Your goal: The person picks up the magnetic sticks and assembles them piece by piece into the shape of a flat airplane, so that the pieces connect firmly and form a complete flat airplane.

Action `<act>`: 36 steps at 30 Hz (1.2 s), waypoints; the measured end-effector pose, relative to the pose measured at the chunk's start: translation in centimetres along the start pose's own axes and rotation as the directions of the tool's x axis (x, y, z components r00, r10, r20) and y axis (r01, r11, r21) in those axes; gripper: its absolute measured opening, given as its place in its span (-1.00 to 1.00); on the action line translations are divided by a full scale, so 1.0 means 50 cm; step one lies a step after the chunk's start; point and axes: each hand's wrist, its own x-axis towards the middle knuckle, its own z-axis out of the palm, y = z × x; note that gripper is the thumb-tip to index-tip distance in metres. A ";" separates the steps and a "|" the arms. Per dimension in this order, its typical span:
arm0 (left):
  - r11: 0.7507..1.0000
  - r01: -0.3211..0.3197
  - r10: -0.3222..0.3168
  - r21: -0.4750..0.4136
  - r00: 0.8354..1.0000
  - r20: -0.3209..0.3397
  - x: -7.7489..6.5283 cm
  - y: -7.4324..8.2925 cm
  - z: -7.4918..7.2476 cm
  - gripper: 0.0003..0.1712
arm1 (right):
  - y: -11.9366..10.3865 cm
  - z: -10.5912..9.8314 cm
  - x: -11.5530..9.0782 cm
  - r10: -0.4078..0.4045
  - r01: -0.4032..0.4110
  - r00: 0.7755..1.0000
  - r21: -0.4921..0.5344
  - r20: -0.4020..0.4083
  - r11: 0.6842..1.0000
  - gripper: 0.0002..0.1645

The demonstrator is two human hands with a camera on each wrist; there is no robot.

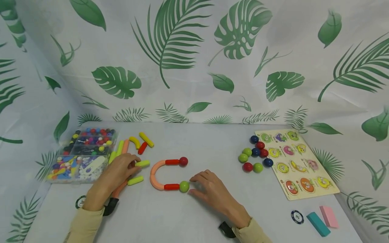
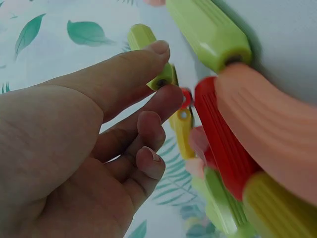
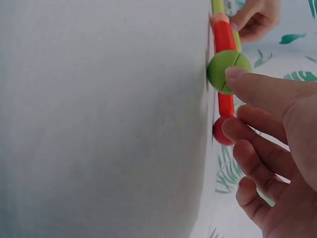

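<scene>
My left hand (image 1: 120, 168) pinches a light green stick (image 2: 141, 35) between thumb and fingertips, above the table at the left. A second green stick (image 1: 135, 180) lies just below that hand. On the table, peach curved pieces (image 1: 154, 172) and two red sticks (image 1: 172, 186) form a U on its side. One end carries a red ball (image 1: 183, 161), the other a green ball (image 1: 184, 186). My right hand (image 1: 212, 192) holds nothing; its loosely bent fingers hover right beside the green ball. In the right wrist view the thumb overlaps that ball (image 3: 220, 72).
A divided bead box (image 1: 82, 158) stands at the left, with loose yellow sticks (image 1: 146, 139) behind my left hand. On the right lie several coloured balls (image 1: 256, 152), a fruit puzzle board (image 1: 282, 182), a poker chip (image 1: 297, 217) and teal (image 1: 318, 224) and pink blocks (image 1: 329, 217).
</scene>
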 end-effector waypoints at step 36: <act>0.958 -0.283 0.262 0.048 0.930 0.258 0.115 0.273 0.167 -0.82 | 0.067 -0.047 -0.043 0.213 -0.216 0.975 -0.045 -0.060 0.975 -0.66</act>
